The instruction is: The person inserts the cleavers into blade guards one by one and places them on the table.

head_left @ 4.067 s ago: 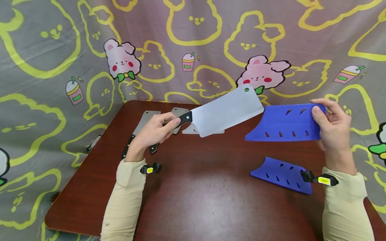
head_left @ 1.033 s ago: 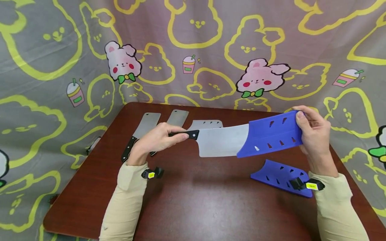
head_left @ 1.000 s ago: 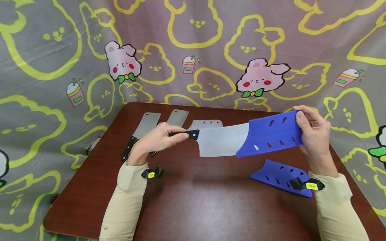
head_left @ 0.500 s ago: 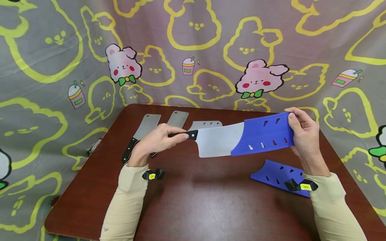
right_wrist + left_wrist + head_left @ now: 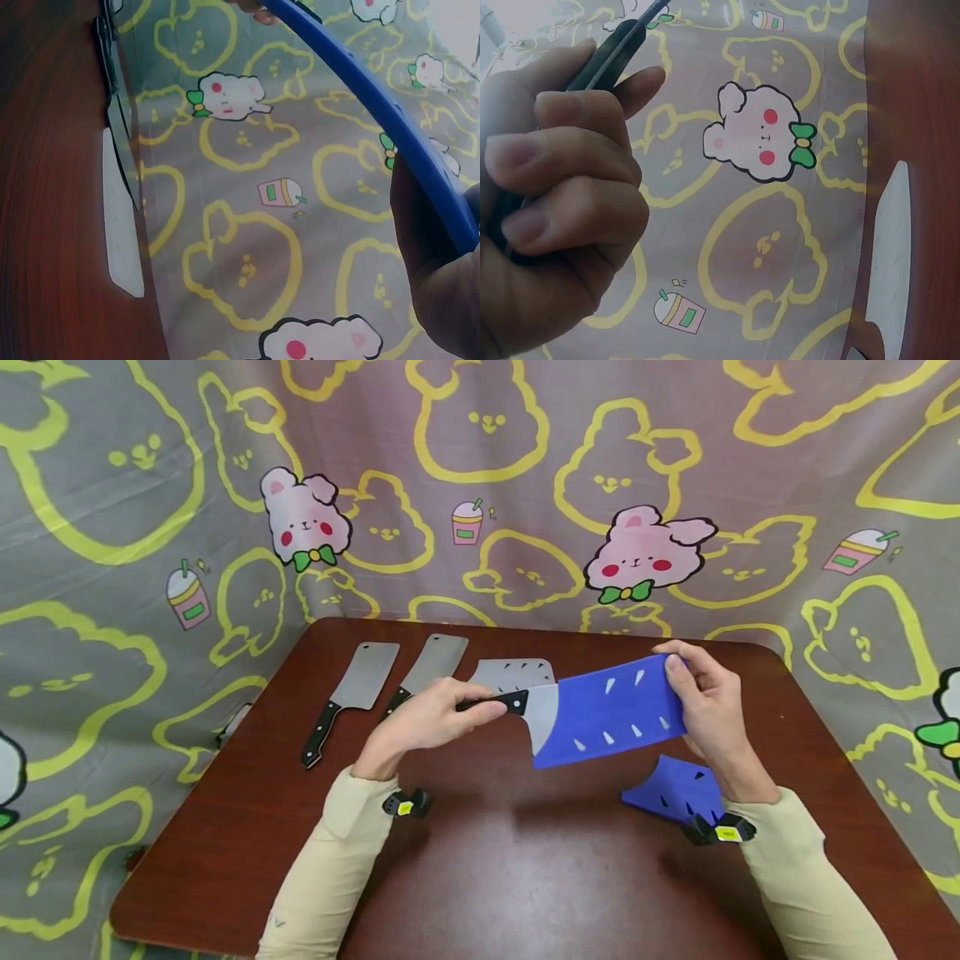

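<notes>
In the head view the left hand (image 5: pixel 431 720) grips the black handle (image 5: pixel 514 701) of a cleaver raised above the table. Most of its blade (image 5: pixel 542 717) lies inside a blue slotted sheath (image 5: pixel 618 714); only the part by the handle shows bare. Bright metal appears through the slots. At the sheath's far end, the right hand (image 5: pixel 712 714) pinches it, thumb on the near face. The left wrist view shows fingers (image 5: pixel 577 180) curled round the handle. The sheath (image 5: pixel 375 97) appears edge-on in the right wrist view.
Two cleavers, one at the left (image 5: pixel 367 677) and one beside it (image 5: pixel 438 660), lie on the brown table (image 5: pixel 525 877). A white slotted sheath (image 5: pixel 513 672) lies behind the held cleaver. A second blue sheath (image 5: pixel 678 789) lies below the right hand.
The right hand has moved left with the sheath, which now covers most of the blade. The left hand has shifted slightly right and down. Earlier, cleaver and sheath were held apart.
</notes>
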A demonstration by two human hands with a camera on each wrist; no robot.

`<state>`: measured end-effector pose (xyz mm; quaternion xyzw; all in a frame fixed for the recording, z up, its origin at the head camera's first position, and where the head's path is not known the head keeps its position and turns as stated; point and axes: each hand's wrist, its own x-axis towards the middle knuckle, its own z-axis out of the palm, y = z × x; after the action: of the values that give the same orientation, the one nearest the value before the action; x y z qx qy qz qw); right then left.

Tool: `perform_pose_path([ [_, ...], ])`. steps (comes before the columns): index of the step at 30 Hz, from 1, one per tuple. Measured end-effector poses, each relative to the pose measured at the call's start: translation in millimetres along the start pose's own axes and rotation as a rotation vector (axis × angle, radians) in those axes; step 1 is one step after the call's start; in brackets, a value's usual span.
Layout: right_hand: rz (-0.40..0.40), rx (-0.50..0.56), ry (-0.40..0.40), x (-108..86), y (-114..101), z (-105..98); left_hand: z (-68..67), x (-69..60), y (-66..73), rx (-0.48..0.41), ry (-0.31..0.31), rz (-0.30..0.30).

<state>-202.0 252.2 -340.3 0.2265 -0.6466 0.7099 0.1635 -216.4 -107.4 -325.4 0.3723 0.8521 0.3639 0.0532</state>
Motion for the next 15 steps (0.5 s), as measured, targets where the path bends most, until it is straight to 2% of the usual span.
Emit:
perform_pose_path([
  [3,-0.03,0.018,0.019,-0.7,0,6,3.5,1.8,3.6,0.029,0.043,0.003],
  [5,-0.04,0.034,0.031,-1.3,0,8,4.3,1.8,5.7,0.05,0.05,0.009],
  [10,-0.011,0.073,0.032,-2.9,3,12,5.0,2.5,8.5,0.09,0.05,0.026],
  [15,0.025,0.074,0.025,-2.4,6,14,5.7,2.2,7.8,0.102,0.05,-0.003],
])
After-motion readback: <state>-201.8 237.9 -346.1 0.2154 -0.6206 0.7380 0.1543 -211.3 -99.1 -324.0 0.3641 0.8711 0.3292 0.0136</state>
